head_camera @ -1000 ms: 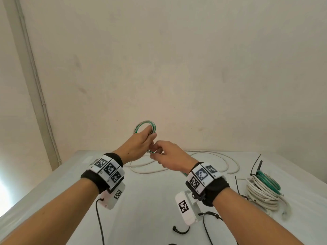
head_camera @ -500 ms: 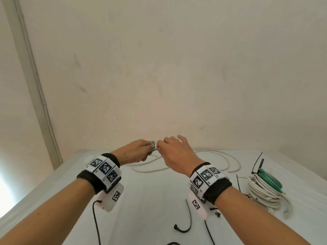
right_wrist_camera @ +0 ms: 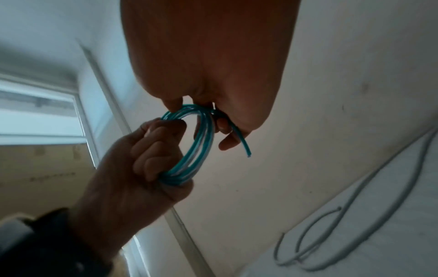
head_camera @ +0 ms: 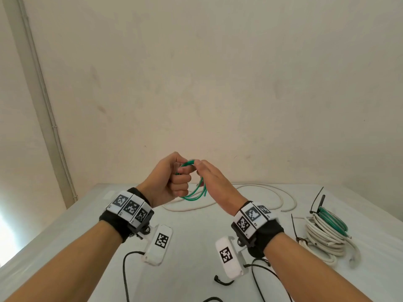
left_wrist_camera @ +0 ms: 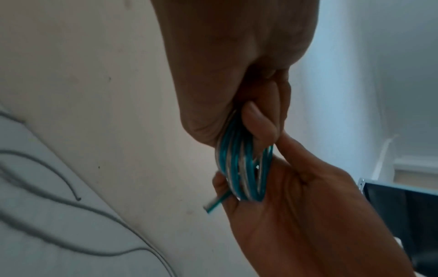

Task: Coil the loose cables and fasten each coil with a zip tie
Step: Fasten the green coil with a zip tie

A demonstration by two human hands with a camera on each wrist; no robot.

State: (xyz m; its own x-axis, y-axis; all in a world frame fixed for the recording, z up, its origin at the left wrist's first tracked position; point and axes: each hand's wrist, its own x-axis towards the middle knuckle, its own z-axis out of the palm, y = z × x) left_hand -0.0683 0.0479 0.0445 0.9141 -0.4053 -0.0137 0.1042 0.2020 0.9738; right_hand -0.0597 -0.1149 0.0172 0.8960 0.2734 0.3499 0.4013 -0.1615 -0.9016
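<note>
Hands [head_camera: 192, 179] grip green coil [head_camera: 194, 195]; white cable [head_camera: 272, 192], tied bundles [head_camera: 322, 234] behind.

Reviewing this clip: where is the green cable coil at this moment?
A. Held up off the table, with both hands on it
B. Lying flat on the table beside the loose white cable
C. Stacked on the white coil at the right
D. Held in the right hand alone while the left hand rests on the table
A: the left hand grips one side of the green cable coil and the right hand pinches its top, above the table.
</note>
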